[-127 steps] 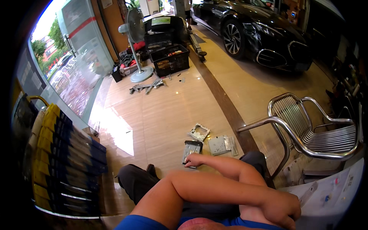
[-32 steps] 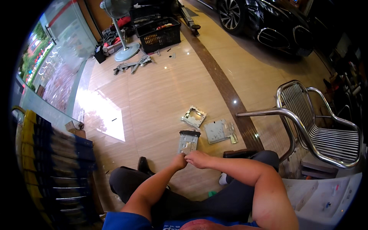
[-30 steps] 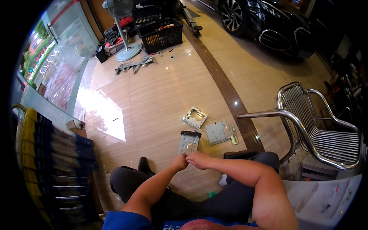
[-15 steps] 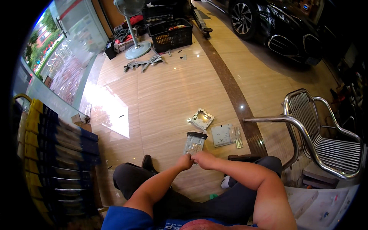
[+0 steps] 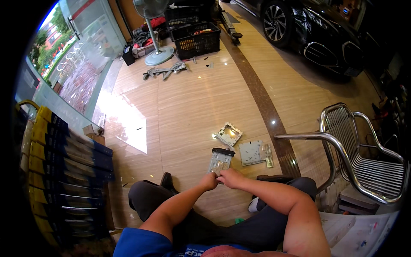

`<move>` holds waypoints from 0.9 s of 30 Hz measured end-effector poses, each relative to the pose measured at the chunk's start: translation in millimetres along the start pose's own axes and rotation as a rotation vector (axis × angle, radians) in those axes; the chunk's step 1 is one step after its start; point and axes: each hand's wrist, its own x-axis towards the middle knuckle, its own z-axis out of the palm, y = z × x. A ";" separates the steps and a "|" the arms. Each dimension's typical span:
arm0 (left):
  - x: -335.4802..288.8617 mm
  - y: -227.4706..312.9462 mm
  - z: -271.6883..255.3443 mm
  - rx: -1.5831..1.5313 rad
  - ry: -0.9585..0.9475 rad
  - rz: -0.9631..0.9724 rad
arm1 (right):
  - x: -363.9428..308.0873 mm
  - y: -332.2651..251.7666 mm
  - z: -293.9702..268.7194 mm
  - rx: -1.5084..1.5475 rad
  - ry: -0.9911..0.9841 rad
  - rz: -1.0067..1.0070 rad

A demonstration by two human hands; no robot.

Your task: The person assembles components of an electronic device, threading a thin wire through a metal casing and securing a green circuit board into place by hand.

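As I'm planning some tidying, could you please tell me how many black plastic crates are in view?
2: one black slatted crate stands right of the grey pedestal fan; the other crate is partly hidden behind the first. More may be hidden.

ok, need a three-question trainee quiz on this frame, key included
1. True or false: the left hand and right hand are both at the end of the device opposite its black bar.

2. Which lies just right of the device?
a) fan
b) grey plate
c) crate

3. Fill in: the colour of the car is ____.

Key: 1 true; 2 b; 3 black.
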 end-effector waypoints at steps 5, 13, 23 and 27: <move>0.0 6.3 -1.9 0.023 -0.015 -0.062 | 0.9 4.4 1.3 -0.136 -0.059 -0.041; 4.2 -6.1 6.0 0.053 -0.008 -0.005 | 8.9 29.6 28.4 -0.146 -0.077 -0.264; 1.7 3.7 0.4 -0.065 -0.054 -0.081 | -0.6 7.6 3.1 -0.062 -0.017 -0.038; 0.0 5.0 0.3 -0.030 -0.025 -0.076 | 6.4 24.1 12.8 -0.083 -0.062 -0.097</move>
